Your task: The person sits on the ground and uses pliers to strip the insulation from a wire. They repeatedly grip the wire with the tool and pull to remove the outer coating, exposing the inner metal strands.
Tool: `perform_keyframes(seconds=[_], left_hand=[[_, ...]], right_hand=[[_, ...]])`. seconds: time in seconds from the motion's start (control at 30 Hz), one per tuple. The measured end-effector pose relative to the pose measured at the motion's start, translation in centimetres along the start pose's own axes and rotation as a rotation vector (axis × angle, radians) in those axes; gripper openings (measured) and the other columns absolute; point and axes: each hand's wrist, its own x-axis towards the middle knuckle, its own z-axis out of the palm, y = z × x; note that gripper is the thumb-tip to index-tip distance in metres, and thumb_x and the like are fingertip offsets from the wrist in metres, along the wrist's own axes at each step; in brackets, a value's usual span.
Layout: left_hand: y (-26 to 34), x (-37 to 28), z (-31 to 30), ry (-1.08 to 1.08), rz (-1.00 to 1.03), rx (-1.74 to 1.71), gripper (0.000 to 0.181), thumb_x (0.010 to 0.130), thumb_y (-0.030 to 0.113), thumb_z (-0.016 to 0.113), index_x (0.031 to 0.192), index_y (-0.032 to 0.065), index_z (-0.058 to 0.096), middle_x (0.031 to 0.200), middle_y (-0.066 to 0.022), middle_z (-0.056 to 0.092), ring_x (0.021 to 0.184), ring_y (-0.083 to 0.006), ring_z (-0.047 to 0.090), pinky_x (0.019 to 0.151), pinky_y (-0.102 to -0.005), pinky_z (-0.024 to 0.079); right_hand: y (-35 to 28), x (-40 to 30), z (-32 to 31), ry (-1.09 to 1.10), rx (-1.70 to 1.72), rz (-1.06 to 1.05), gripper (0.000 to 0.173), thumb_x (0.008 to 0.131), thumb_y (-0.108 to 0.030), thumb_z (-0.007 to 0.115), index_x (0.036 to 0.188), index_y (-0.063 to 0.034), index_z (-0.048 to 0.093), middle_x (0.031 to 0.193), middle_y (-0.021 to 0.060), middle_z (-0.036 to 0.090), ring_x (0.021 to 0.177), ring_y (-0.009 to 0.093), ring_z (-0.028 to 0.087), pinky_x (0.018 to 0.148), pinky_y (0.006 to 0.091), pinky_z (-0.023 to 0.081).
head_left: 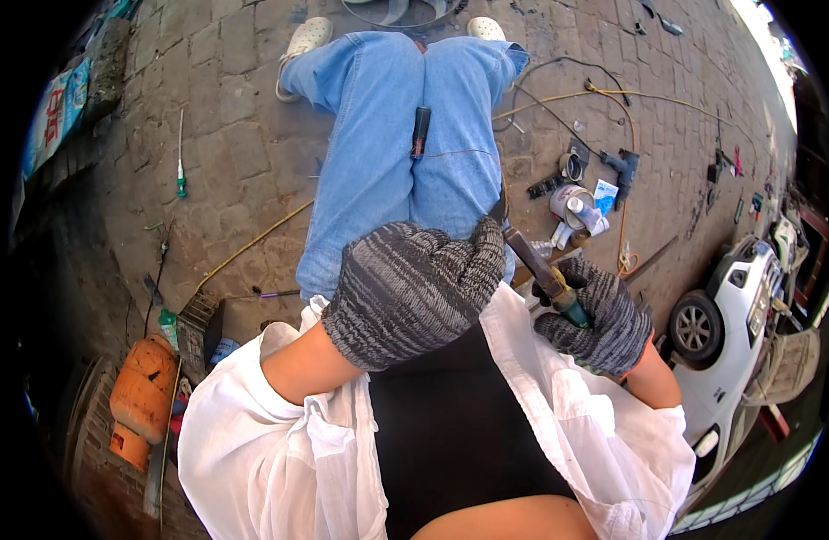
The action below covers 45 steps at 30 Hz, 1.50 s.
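Note:
My left hand [414, 297], in a grey-black knitted glove, lies over my upper thighs. Its thumb and fingers close around a thin dark piece [500, 209], largely hidden by the glove. In a matching glove, my right hand [596, 317] grips a hand tool [552, 280] with a green end, a yellowish collar and a brown shank. The shank reaches up-left to the thin dark piece; whether they are one object I cannot tell. A dark cylindrical handle [421, 131] rests on my jeans [374, 128] between the legs, with a thin wire [458, 152] beside it.
At right lie a power tool [623, 172], an open tin [566, 202] with bottles, and cords [630, 118]. Ahead is a round metal fan part [401, 10]. At left are a long screwdriver [181, 182] and an orange gas cylinder [144, 391]. A white car [731, 337] stands far right.

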Motion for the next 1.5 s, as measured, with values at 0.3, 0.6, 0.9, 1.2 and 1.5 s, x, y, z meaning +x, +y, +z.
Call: perform_keyframes(seconds=[0.3,0.6,0.9,1.2,1.5], left_hand=[[0.3,0.3,-0.3,-0.028,-0.051,-0.022,0.036,0.076,0.014,0.059,0.111,0.0070,0.061,0.058,-0.0028,0.053,0.050,-0.0177,0.052,0.045,-0.0338,0.039],[0.2,0.3,1.1,0.182,-0.390,-0.744,0.020,0.074,0.015,0.066,0.093,0.0083,0.067,0.077,-0.0102,0.066,0.063,-0.0278,0.062,0.055,-0.0352,0.049],[0.4,0.4,0.7,0.210,-0.419,-0.755,0.016,0.073,0.013,0.067,0.088,0.0072,0.069,0.079,-0.0116,0.067,0.065,-0.0278,0.064,0.059,-0.0340,0.051],[0.1,-0.2,0.4,0.099,-0.516,-1.039,0.018,0.080,0.009,0.067,0.096,0.0011,0.067,0.083,-0.0075,0.068,0.074,-0.0129,0.064,0.065,-0.0251,0.052],[-0.7,0.7,-0.4,-0.102,-0.823,-1.461,0.016,0.081,0.010,0.067,0.093,-0.0007,0.065,0.071,-0.0019,0.064,0.060,-0.0045,0.055,0.052,-0.0184,0.045]], right_hand=[[-0.1,0.2,1.3,0.229,-0.106,0.036,0.040,0.074,-0.031,0.072,0.101,-0.0028,0.062,0.088,0.0154,0.064,0.079,0.029,0.063,0.072,0.0344,0.050],[-0.7,0.5,1.0,0.027,0.038,0.054,0.039,0.075,-0.027,0.072,0.103,-0.0023,0.061,0.089,0.0141,0.064,0.081,0.026,0.063,0.076,0.0346,0.049],[0.3,0.4,1.5,0.115,0.028,-0.110,0.045,0.074,-0.026,0.073,0.106,0.0008,0.058,0.094,0.0168,0.062,0.084,0.029,0.061,0.077,0.0355,0.048],[0.7,0.8,2.4,0.289,-0.165,-0.112,0.037,0.074,-0.022,0.072,0.102,0.0000,0.060,0.091,0.0152,0.061,0.081,0.030,0.061,0.074,0.0351,0.049],[-0.3,1.2,1.6,0.007,0.202,0.006,0.042,0.073,-0.026,0.074,0.104,-0.0024,0.059,0.092,0.0134,0.060,0.085,0.025,0.060,0.077,0.0340,0.047]])
